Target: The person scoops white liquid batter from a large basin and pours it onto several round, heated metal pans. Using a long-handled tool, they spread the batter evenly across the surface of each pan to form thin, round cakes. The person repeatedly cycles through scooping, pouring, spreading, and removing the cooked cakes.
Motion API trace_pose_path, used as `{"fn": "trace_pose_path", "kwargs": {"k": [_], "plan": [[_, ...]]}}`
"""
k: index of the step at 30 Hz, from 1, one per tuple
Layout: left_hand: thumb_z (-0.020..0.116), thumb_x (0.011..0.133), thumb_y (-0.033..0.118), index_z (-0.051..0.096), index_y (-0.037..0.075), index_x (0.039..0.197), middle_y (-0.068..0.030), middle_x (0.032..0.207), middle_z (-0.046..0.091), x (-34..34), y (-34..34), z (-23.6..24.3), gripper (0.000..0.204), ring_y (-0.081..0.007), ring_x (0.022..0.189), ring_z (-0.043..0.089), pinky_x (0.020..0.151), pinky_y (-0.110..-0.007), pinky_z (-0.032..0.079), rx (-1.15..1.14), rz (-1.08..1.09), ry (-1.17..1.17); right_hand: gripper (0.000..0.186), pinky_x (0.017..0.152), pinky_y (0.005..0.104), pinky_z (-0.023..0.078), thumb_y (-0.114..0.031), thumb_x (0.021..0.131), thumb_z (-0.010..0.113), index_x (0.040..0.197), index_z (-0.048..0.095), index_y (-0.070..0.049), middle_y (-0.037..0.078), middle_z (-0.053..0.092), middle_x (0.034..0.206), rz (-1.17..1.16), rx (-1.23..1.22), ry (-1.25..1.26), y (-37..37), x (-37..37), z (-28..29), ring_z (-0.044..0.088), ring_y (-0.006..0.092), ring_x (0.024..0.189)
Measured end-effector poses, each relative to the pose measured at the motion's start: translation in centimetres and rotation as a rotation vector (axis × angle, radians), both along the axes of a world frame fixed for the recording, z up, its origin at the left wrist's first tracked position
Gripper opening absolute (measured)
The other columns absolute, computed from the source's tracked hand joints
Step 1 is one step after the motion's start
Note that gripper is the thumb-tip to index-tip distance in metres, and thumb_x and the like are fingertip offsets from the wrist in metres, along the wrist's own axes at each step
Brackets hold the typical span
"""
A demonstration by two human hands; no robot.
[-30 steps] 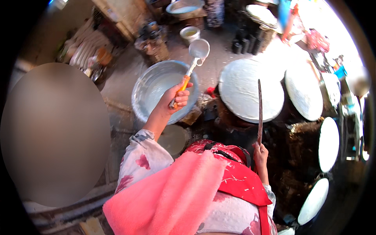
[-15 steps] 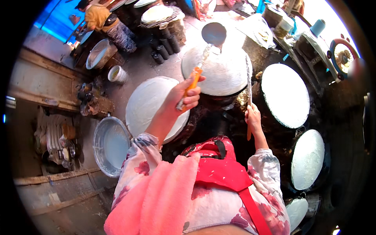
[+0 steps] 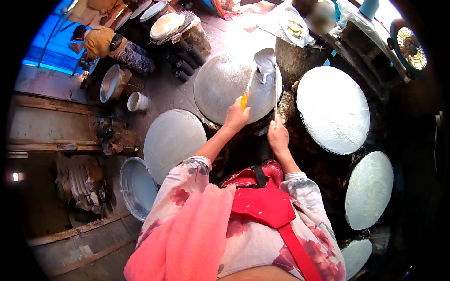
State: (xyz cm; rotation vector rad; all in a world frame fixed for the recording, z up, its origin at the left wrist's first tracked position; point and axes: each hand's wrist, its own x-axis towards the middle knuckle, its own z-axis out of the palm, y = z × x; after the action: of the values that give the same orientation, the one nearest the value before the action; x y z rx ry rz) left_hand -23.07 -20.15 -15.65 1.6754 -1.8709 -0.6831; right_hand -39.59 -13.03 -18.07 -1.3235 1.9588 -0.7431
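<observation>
The left hand (image 3: 236, 117) holds tight the orange-handled ladle (image 3: 262, 63) tipped over the round steaming cloth (image 3: 225, 84) at 12 o'clock, the right hand (image 3: 278, 136) grips a thin stick (image 3: 275, 96), and white batter might spill off the edge.

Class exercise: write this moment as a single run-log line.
left hand: grips orange-handled ladle, bowl over grey round griddle | right hand: holds thin stick at griddle edge | nearby: white-coated rounds, basin
</observation>
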Motion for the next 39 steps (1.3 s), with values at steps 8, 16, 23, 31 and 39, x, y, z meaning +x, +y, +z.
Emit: {"fn": "trace_pose_path", "kwargs": {"k": [8, 16, 23, 31, 39], "plan": [[0.063, 0.081, 0.016, 0.044, 0.006, 0.120, -0.0290, 0.089, 0.062, 3.7, -2.5, 0.6, 0.045, -0.0467, 0.088, 0.060, 0.077, -0.051, 0.047, -0.023, 0.108, -0.097, 0.042, 0.071, 0.0494, 0.049, -0.023, 0.092, 0.044, 0.128, 0.045, -0.001, 0.025, 0.065, 0.086, 0.102, -0.082, 0.201, -2.9, -0.7, 1.6, 0.064, 0.0403, 0.079], [0.063, 0.081, 0.019, 0.043, 0.006, 0.127, -0.0281, 0.092, 0.062, 6.0, -1.9, 1.9, 0.052, -0.0456, 0.089, 0.060, 0.077, -0.052, 0.047, -0.017, 0.172, -0.121, 0.039, 0.066, 0.0507, 0.048, -0.023, 0.091, 0.045, 0.124, 0.047, -0.003, 0.023, 0.065, 0.079, 0.248, -0.114, 0.251, -5.2, 3.1, 1.4, 0.064, 0.0397, 0.074], [0.064, 0.081, 0.020, 0.043, 0.004, 0.127, -0.0277, 0.098, 0.062, 8.2, -0.9, 2.9, 0.053, -0.0452, 0.093, 0.059, 0.079, -0.050, 0.048, -0.013, 0.200, -0.091, 0.038, 0.063, 0.0517, 0.048, -0.021, 0.090, 0.044, 0.121, 0.049, 0.001, 0.021, 0.065, 0.074, 0.223, -0.118, 0.336, -5.1, 3.4, 0.5, 0.063, 0.0396, 0.068], [0.064, 0.082, 0.021, 0.046, 0.004, 0.124, -0.0261, 0.100, 0.062, 11.6, 0.2, 2.9, 0.048, -0.0439, 0.093, 0.059, 0.077, -0.049, 0.047, 0.011, 0.214, -0.063, 0.038, 0.060, 0.0506, 0.048, -0.017, 0.090, 0.042, 0.122, 0.047, 0.000, 0.021, 0.064, 0.071, 0.204, -0.159, 0.324, -5.6, 0.6, 0.6, 0.063, 0.0385, 0.065], [0.065, 0.081, 0.021, 0.048, 0.004, 0.125, -0.0224, 0.101, 0.063, 13.2, 1.2, 3.1, 0.049, -0.0389, 0.094, 0.061, 0.080, -0.041, 0.048, 0.089, 0.273, -0.077, 0.040, 0.062, 0.0477, 0.051, -0.014, 0.089, 0.040, 0.126, 0.045, 0.002, 0.020, 0.066, 0.074, 0.304, -0.074, 0.398, -7.5, 1.9, 2.8, 0.066, 0.0367, 0.069]]}}
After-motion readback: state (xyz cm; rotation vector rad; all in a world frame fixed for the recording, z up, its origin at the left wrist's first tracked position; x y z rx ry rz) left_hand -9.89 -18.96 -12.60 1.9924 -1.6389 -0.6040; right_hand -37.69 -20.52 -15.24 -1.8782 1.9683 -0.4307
